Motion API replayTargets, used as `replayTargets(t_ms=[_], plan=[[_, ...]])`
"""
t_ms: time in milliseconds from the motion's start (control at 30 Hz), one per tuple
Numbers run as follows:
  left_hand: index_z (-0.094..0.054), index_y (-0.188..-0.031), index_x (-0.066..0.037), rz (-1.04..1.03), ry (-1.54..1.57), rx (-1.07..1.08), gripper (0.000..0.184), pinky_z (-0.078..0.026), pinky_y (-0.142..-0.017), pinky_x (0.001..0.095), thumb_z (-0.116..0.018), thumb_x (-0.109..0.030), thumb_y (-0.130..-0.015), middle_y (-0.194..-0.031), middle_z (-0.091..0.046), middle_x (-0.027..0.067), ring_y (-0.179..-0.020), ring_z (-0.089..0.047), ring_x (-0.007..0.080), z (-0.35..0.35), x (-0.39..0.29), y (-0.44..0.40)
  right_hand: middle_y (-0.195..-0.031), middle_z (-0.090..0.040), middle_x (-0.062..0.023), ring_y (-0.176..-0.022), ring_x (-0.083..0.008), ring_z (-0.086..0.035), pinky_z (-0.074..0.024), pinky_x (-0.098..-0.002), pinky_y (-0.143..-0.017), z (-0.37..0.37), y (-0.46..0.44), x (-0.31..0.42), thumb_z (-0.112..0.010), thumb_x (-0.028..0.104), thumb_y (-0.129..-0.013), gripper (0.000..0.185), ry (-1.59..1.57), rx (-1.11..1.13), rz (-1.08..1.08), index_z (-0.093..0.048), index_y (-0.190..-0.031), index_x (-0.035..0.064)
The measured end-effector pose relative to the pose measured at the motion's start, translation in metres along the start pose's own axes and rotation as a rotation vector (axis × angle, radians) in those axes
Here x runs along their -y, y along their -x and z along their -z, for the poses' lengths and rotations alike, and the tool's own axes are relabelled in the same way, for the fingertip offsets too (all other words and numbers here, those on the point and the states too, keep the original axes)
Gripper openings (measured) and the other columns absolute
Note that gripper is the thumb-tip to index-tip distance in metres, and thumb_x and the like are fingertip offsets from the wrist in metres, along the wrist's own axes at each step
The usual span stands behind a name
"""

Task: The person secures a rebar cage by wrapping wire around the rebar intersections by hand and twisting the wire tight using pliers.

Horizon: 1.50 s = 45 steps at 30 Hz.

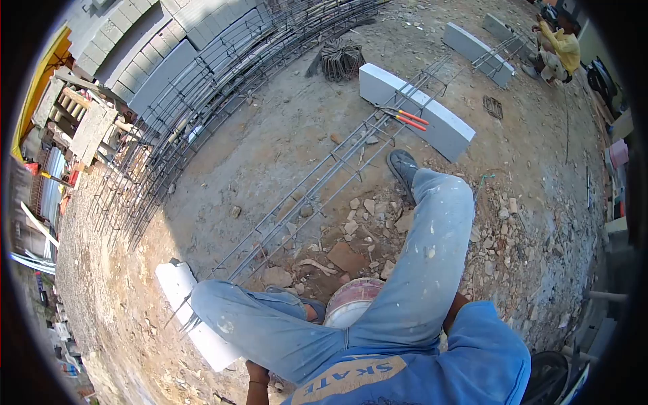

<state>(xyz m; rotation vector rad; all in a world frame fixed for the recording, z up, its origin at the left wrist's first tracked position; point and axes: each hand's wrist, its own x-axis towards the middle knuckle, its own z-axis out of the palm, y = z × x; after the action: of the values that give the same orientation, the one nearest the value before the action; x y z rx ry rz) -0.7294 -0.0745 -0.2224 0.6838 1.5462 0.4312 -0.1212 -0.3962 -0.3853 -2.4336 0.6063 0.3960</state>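
Note:
My left hand [255,372] hangs low beside my left knee, close to a white block [196,317]; its fingers are too hidden to read. My right forearm [457,309] goes down behind my right thigh, and that hand is out of sight. In front of me a rebar cage [317,182] of long bars and bent stirrups spans from the white block to a second pale block [418,111]. Pincers with red-orange handles [410,120] rest on the cage near the pale block. Between my legs stands a round, pinkish-white bucket-like object [354,300].
More rebar cages [202,88] lie along stacked grey blocks [135,44] at left. A heap of stirrups [341,59] sits farther back. Broken rubble [358,219] covers the ground by my feet. A person in yellow [563,47] crouches at far right near other blocks [479,54].

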Motion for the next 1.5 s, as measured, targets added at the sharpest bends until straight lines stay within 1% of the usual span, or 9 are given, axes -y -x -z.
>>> replayTargets(t_ms=[67, 200, 367, 533, 767, 933, 1133, 1267, 1500], plan=[[-0.065, -0.117, 0.000, -0.155, 0.010, -0.276, 0.025, -0.058, -0.070, 0.0346, -0.055, -0.020, -0.104, -0.095, -0.072, 0.0070, -0.082, -0.070, 0.0202, -0.020, -0.072, 0.012, -0.105, -0.075, -0.0227, -0.099, -0.0445, -0.070, -0.0546, -0.0544, -0.085, 0.012, -0.002, 0.003, -0.061, 0.025, -0.099, 0.030, -0.037, -0.103, 0.046, -0.072, -0.118, 0.0049], [-0.064, -0.124, 0.001, -0.608, 0.065, -0.402, 0.029, -0.055, -0.091, 0.0333, -0.057, -0.021, -0.107, -0.106, -0.071, 0.0116, -0.099, -0.067, 0.0181, -0.059, -0.213, 0.035, -0.100, -0.075, -0.0236, -0.095, -0.0461, -0.071, -0.0544, -0.0547, -0.084, 0.078, -0.030, 0.029, -0.060, 0.023, -0.099, 0.029, -0.049, -0.357, 0.237, -0.073, -0.117, 0.0036], [-0.066, -0.124, 0.001, -1.078, -0.069, -0.023, 0.029, -0.057, -0.093, 0.0317, -0.057, -0.021, -0.109, -0.104, -0.073, 0.0118, -0.098, -0.071, 0.0183, -0.175, -0.330, 0.102, -0.104, -0.076, -0.0234, -0.097, -0.0453, -0.072, -0.0546, -0.0539, -0.084, 0.272, -0.076, 0.108, -0.059, 0.013, -0.084, 0.039, 0.162, -0.537, 0.299, -0.078, -0.118, 0.0151], [-0.068, -0.126, 0.004, -1.188, -0.377, 0.511, 0.029, -0.057, -0.100, 0.0358, -0.058, -0.016, -0.108, -0.113, -0.076, 0.0148, -0.106, -0.074, 0.0216, -0.305, -0.362, 0.160, -0.109, -0.078, -0.0168, -0.098, -0.0357, -0.075, -0.0571, -0.0436, -0.082, 0.428, -0.053, 0.195, -0.061, 0.022, -0.102, 0.026, 0.050, -1.062, 0.714, -0.078, -0.118, 0.0106], [-0.050, -0.150, 0.004, -1.009, -0.527, 1.221, 0.054, -0.048, -0.113, 0.0427, -0.062, -0.025, -0.107, -0.140, -0.064, 0.0217, -0.133, -0.060, 0.0295, -0.453, -0.328, 0.141, -0.097, -0.079, -0.0119, -0.083, -0.0130, -0.070, -0.0554, -0.0299, -0.073, 0.442, 0.130, 0.271, -0.071, 0.002, -0.098, 0.022, -0.103, -0.782, 1.269, -0.077, -0.119, 0.0022], [-0.026, -0.163, -0.001, -0.087, 0.148, 1.820, 0.078, -0.042, -0.118, 0.0558, -0.060, -0.042, -0.106, -0.156, -0.047, 0.0243, -0.144, -0.049, 0.0351, -0.501, -0.276, 0.116, -0.073, -0.059, -0.0062, -0.062, -0.0251, -0.062, -0.0482, -0.0396, -0.054, 0.362, 0.212, 0.253, -0.076, -0.002, -0.077, 0.036, 0.281, -0.203, 1.653, -0.076, -0.110, 0.0109], [-0.029, -0.163, -0.009, -0.149, 0.199, 1.280, 0.086, -0.041, -0.117, 0.0628, -0.068, -0.050, -0.099, -0.159, -0.041, 0.0261, -0.143, -0.049, 0.0422, -0.506, -0.287, 0.076, -0.080, -0.068, -0.0087, -0.074, -0.0333, -0.071, -0.0562, -0.0455, -0.062, 0.279, 0.210, 0.246, -0.067, 0.007, -0.080, 0.022, 0.391, 0.193, 1.419, -0.075, -0.101, 0.0114], [-0.029, -0.164, -0.010, -0.093, -0.022, 1.555, 0.086, -0.048, -0.113, 0.0573, -0.073, -0.041, -0.097, -0.154, -0.049, 0.0257, -0.136, -0.056, 0.0368, -0.473, -0.304, 0.108, -0.082, -0.070, -0.0101, -0.078, -0.0349, -0.072, -0.0562, -0.0482, -0.065, 0.255, 0.168, 0.282, -0.068, 0.007, -0.079, 0.021, 0.182, 0.154, 1.415, -0.076, -0.098, 0.0122], [-0.015, -0.167, -0.007, -0.110, -0.193, 1.681, 0.087, -0.048, -0.048, 0.0223, -0.069, -0.012, -0.098, -0.129, -0.066, 0.0286, -0.065, -0.068, 0.0139, -0.443, -0.308, 0.087, -0.083, -0.070, -0.0134, -0.076, -0.0366, -0.072, -0.0559, -0.0490, -0.064, 0.257, 0.066, 0.397, -0.064, 0.008, -0.084, 0.019, 0.195, -0.209, 1.510, -0.078, -0.095, 0.0138]])
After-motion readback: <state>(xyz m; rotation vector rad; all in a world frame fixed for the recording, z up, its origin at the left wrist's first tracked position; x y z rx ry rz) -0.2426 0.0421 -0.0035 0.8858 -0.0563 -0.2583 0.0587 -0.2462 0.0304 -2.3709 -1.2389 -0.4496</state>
